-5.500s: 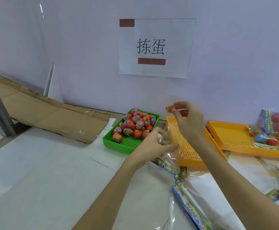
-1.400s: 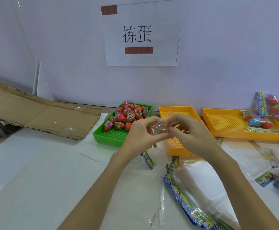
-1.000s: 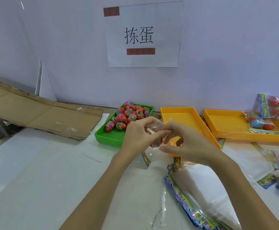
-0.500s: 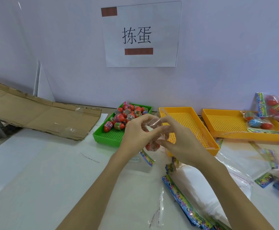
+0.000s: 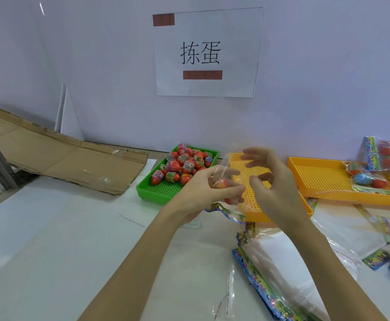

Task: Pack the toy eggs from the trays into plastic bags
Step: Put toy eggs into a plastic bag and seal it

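Over the near edge of the yellow tray [image 5: 254, 212], my left hand [image 5: 203, 188] pinches a clear plastic bag [image 5: 224, 181] with toy eggs [image 5: 220, 183] inside, my right hand [image 5: 275, 181] loose-fingered beside it holding nothing; the film looks thin and slippery, best gripped at the mouth.

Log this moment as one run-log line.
left hand: grips clear bag holding toy egg | right hand: open, beside bag | green tray: eggs remain

My white table [image 5: 50, 239] carries flattened cardboard [image 5: 68, 163] upper left, a green tray [image 5: 157, 193] centre, two orange trays [image 5: 328, 191] right, empty bags [image 5: 282, 274] lower right.
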A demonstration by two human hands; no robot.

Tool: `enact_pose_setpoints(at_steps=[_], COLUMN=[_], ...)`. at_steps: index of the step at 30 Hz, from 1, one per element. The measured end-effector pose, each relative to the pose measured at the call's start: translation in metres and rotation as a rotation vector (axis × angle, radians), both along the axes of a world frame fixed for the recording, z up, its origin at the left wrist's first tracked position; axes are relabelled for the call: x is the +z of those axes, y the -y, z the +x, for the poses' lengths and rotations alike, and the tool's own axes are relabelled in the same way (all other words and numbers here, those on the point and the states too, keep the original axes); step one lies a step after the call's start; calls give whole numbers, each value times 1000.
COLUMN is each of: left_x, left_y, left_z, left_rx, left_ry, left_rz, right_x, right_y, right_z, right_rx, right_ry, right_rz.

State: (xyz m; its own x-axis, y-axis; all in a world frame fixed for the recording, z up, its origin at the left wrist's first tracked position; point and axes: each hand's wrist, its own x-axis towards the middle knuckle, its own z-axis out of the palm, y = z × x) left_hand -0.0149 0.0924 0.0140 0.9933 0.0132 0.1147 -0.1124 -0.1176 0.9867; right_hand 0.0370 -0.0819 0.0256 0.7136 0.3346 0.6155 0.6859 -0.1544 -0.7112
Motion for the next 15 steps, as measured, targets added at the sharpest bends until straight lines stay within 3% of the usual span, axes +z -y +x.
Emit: enact_pose_setpoints(at_steps=[4,10,15], left_x=[-5,-21,-36], left_y=[2,9,4], left_z=[2,-3,-4], left_rx=[39,125,152], left_ry=[-107,-101,-63], left_rz=[20,-55,-196], right_x=[8,27,34], right_y=[-10,-65,-122], right_z=[-9,-30,-12], right_rx=[-142,52,110], right_ry=[179,357,209], right_rz=[-48,-268,-891])
